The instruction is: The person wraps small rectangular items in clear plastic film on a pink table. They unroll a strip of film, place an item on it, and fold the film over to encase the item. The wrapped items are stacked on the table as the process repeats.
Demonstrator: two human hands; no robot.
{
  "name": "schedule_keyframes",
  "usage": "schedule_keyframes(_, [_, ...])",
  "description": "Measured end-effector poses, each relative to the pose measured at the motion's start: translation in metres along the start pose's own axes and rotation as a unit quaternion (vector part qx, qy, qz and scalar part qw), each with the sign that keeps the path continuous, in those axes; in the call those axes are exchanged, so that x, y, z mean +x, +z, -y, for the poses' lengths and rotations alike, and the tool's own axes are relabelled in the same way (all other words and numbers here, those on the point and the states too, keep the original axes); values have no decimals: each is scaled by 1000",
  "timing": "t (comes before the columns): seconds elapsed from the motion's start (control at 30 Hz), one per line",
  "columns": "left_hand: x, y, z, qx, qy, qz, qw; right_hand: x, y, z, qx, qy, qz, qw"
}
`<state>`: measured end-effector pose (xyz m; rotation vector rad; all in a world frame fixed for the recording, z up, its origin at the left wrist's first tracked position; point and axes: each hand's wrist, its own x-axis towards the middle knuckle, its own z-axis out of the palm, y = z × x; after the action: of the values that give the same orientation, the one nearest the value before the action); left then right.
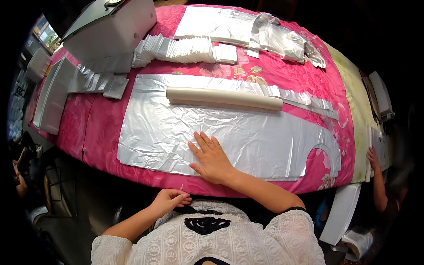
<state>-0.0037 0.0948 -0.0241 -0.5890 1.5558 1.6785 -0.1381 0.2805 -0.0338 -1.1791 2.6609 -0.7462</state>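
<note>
My right hand (213, 160) lies flat with fingers spread on a stack of silvery plastic bags (150, 128). The bags spread across the table, with a curved handle cut-out at their right end. My left hand (170, 201) is low in front of the table's near edge, its fingers curled together. A tiny pale bit (181, 187) shows beside its fingertips; what the hand holds, if anything, I cannot make out. Across the far part of the stack rests a long cream tube (225, 97), and narrow handle strips (309, 100) reach out past its right end.
A pink floral cloth (106, 128) covers the table. Folded silver packs stand in a row (176, 49) at the back, near a large white box (110, 33). More bags (216, 24) lie behind. A white bin (53, 97) sits left. Another person's hand (373, 158) touches the right edge.
</note>
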Motion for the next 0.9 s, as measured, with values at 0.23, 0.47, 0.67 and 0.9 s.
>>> schedule_keyframes(0.23, [-2,-2,26,-193,-28,-70,978,-20,41,64,113,-83,82,987])
schedule_keyframes(0.47, [-20,-7,-49,439,275,-154,841,-5,-9,25,29,-190,15,981])
schedule_keyframes(0.67, [-2,-17,-89,455,454,-246,726,57,-85,-55,145,23,-153,977])
schedule_keyframes(0.9, [20,-10,-98,443,459,-178,750,184,-121,-218,317,332,-347,817])
